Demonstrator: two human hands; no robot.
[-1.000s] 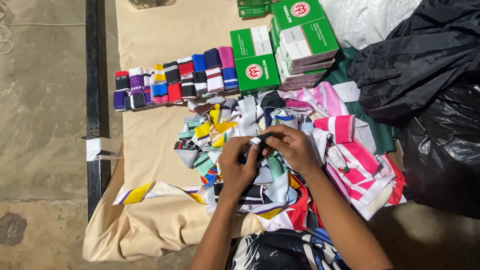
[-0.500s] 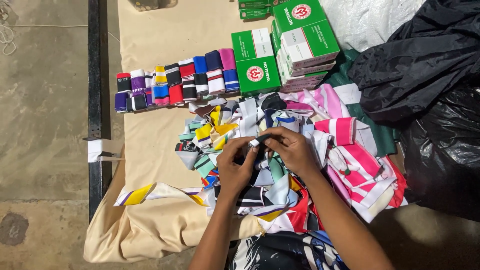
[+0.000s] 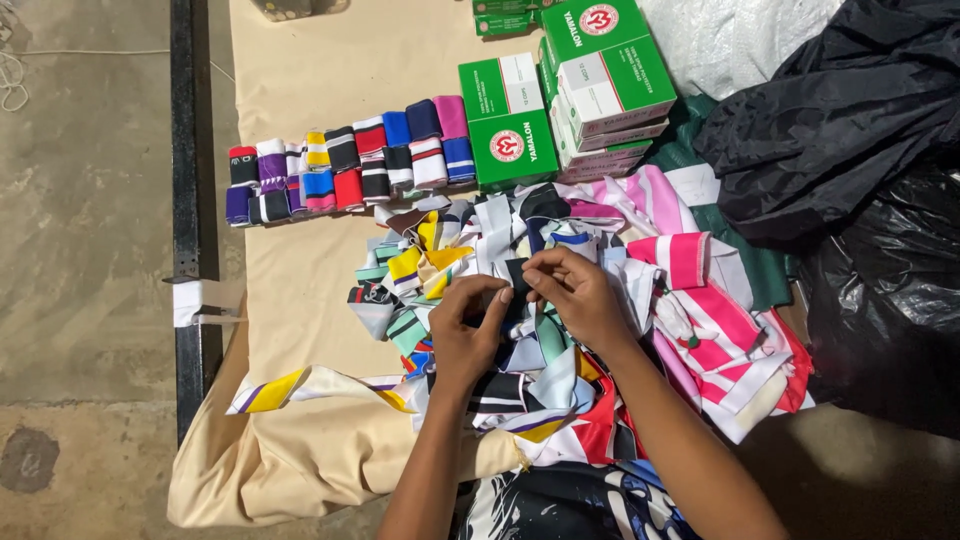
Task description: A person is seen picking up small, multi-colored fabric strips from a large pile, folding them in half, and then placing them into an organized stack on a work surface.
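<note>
Hands meet over a heap of striped fabric pieces (image 3: 560, 330) on a beige cloth (image 3: 330, 300). Left hand (image 3: 468, 330) and right hand (image 3: 575, 292) pinch a small dark fabric piece (image 3: 515, 285) between closed fingertips; most of it is hidden. Far left, a row of folded bands (image 3: 350, 165); green boxes (image 3: 560, 100) beyond, partly cut off. Bare cloth lies left of the heap; black plastic bags (image 3: 850, 180) crowd the right.

Head view. Your left hand (image 3: 466, 335) and right hand (image 3: 578, 292) meet over a heap of coloured fabric strips (image 3: 560, 300), both pinching one small dark piece (image 3: 516, 285). A row of folded striped bands (image 3: 350, 165) lies on the cream cloth (image 3: 320, 80), beside stacked green boxes (image 3: 560, 100); black plastic bags (image 3: 850, 150) lie at right.
</note>
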